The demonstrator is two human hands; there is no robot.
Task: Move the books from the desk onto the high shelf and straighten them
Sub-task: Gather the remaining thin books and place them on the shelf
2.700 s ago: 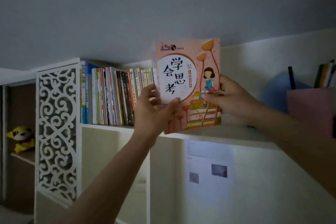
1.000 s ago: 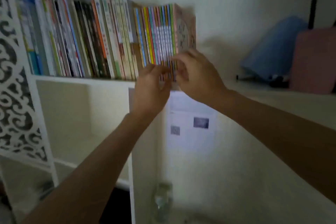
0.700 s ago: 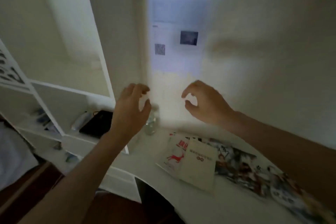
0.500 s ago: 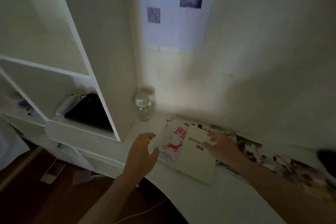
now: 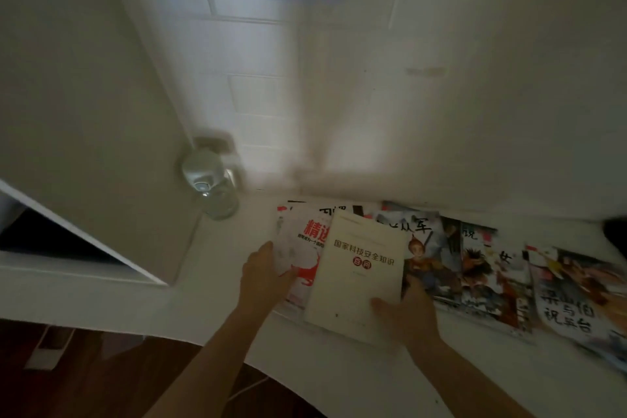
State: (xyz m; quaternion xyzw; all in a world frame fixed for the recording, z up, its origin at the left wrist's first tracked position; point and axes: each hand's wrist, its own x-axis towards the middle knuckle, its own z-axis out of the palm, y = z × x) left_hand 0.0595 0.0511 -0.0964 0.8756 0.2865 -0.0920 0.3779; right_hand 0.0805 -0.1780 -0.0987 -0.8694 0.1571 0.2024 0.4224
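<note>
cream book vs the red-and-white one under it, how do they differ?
The cream book has a plain cover with small dark title text; the red-and-white book carries large red characters and a red graphic. The cream book lies on top, fully visible; the red-and-white book is partly covered. The right hand holds the cream book's lower right corner; the left hand rests on the red-and-white book. Both lie flat on the desk.
</note>
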